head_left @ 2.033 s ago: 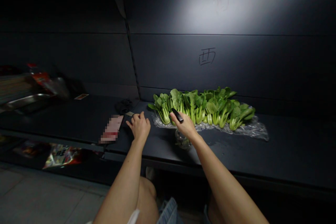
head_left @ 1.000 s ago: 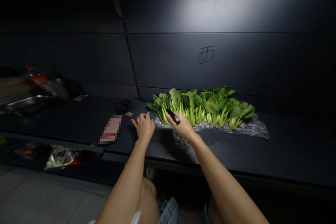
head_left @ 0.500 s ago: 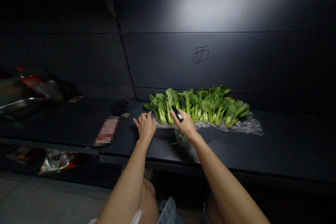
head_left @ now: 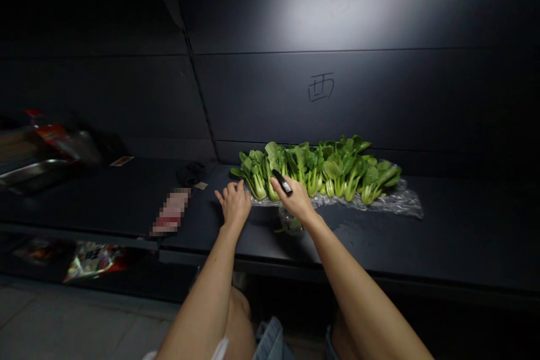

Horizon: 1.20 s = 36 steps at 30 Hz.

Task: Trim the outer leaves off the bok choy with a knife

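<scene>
My right hand [head_left: 298,201] is wrapped round a spray bottle [head_left: 291,221] with a black head and a clear body. The bottle is held in front of a row of green bok choy [head_left: 314,171], its head pointing toward the leaves. The bok choy lies side by side on a clear plastic sheet [head_left: 403,201], roots toward me. At the left end of the row, my left hand [head_left: 235,202] rests by the sheet's edge with fingers apart and slightly bent. Whether its fingertips touch the plastic I cannot tell.
A dark shelf [head_left: 455,236] runs across, backed by a dark panel [head_left: 261,95]. To the left lie a blurred-out pinkish card [head_left: 171,212], a dark bundled cloth [head_left: 190,172] and some packets [head_left: 57,140]. A colourful bag [head_left: 93,259] sits on the lower shelf.
Almost nothing differs. My right hand and the spray bottle have shifted very slightly left; the bok choy and my left hand stay in place.
</scene>
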{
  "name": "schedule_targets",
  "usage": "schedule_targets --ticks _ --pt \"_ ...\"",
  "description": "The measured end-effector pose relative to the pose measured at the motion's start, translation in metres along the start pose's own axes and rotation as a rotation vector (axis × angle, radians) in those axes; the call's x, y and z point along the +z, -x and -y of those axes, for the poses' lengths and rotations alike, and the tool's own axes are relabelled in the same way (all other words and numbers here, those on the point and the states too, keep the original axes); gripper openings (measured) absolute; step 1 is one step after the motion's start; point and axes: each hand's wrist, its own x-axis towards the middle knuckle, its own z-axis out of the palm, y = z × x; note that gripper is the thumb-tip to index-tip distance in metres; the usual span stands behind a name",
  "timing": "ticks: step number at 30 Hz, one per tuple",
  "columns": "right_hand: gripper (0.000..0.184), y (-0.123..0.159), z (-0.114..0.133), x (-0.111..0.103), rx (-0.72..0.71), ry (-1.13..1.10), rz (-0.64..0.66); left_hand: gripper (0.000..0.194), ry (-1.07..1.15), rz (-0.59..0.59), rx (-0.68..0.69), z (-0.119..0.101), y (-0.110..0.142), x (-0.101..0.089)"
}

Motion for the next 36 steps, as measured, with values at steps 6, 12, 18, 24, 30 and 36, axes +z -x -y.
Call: schedule_targets --ticks 6,12,18,24,30,36 --pt "0.041 -0.002 0.004 0.011 -0.095 -0.025 0.066 0.047 -0.007 -0.005 -0.015 0.007 0.0 0.0" --pt "0.043 -0.003 0.012 0.014 -0.073 0.046 0.077 0.046 -0.002 -0.008 -0.02 0.013 0.0 -0.001" --pt "0.047 -0.004 0.009 0.021 -0.09 0.075 0.088 0.047 -0.001 -0.01 -0.018 0.015 0.0 0.0" --pt "0.046 -0.002 0.01 0.017 -0.082 0.001 0.083 0.046 0.008 -0.033 -0.004 0.015 0.0 0.002" --pt "0.042 -0.001 0.011 0.009 -0.048 -0.002 0.039 0.045 0.002 -0.057 0.019 0.014 0.001 0.005" --pt "0.039 -0.001 0.007 0.009 -0.054 0.039 0.007 0.045 -0.005 -0.047 0.024 0.011 0.001 0.004"
